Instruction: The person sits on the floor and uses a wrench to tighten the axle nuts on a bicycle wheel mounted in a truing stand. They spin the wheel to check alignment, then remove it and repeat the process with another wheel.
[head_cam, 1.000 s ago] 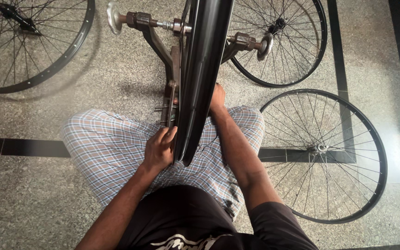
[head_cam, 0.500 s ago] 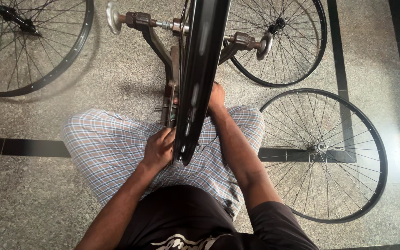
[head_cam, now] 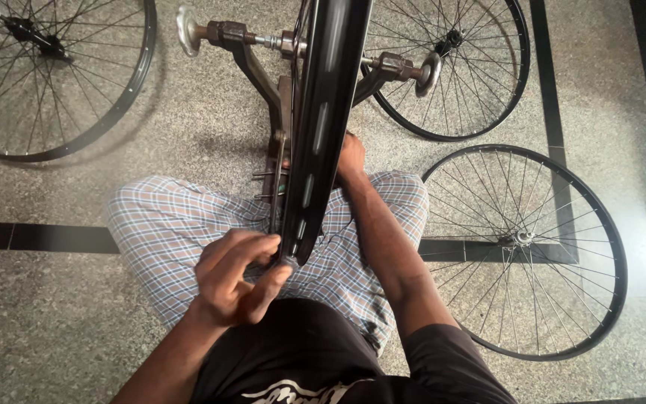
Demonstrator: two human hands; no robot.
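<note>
Left hand (head_cam: 235, 278) sits at the near edge of the black rim (head_cam: 323, 142), fingers curled and pinched on something small at the rim's edge (a spoke tool or nipple, can't tell which). The rim stands upright in the truing stand (head_cam: 263, 71), between the person's knees. Right hand (head_cam: 350, 158) lies flat against the rim's far side, grip hidden. Risk: rim rotates, left fingers get nipped between spokes and stand arm; loose wheel (head_cam: 523, 251) sits beside the right knee.

Speckled grey stone floor (head_cam: 76, 329), black inlay stripes (head_cam: 39, 236), spare spoked wheels (head_cam: 532, 254) lying flat, soft daylight
</note>
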